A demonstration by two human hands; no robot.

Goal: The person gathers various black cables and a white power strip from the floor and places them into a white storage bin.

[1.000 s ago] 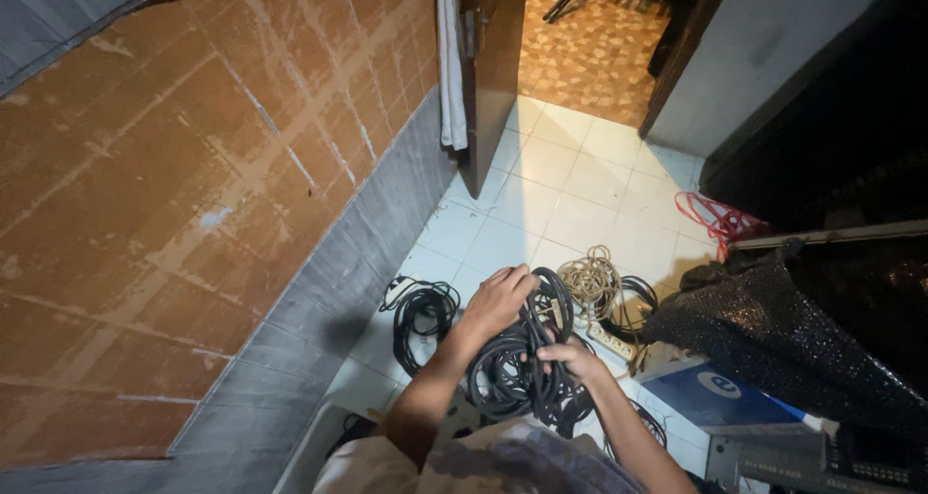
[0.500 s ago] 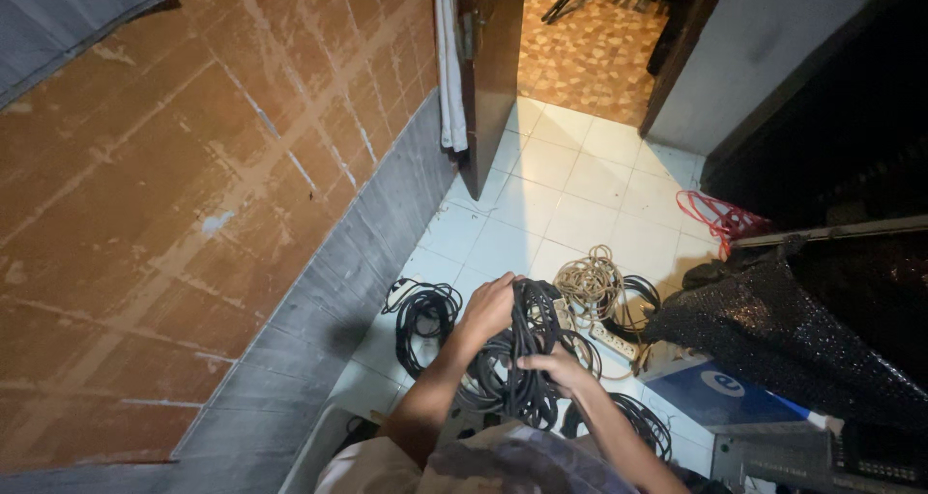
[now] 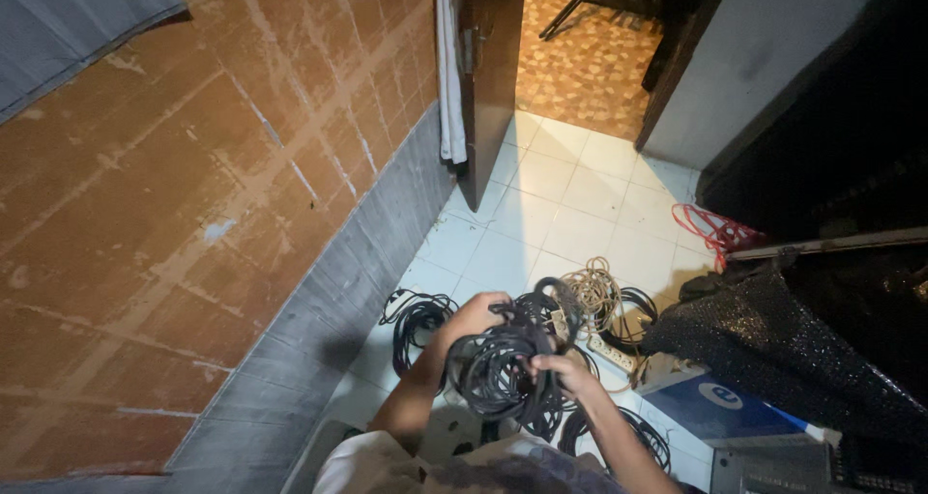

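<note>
Now both hands closed on black cable coil (image 3: 503, 368): left hand (image 3: 476, 315) top, right hand (image 3: 563, 370) side

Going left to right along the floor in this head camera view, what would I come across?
Black cable coil on the tiles → left hand → black cable bundle in both hands → beige cord coil → red cable.

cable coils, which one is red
The red cable coil lying on the white tiles by the dark cloth, far right. The others are black or beige; both hands hold a black one.
</note>
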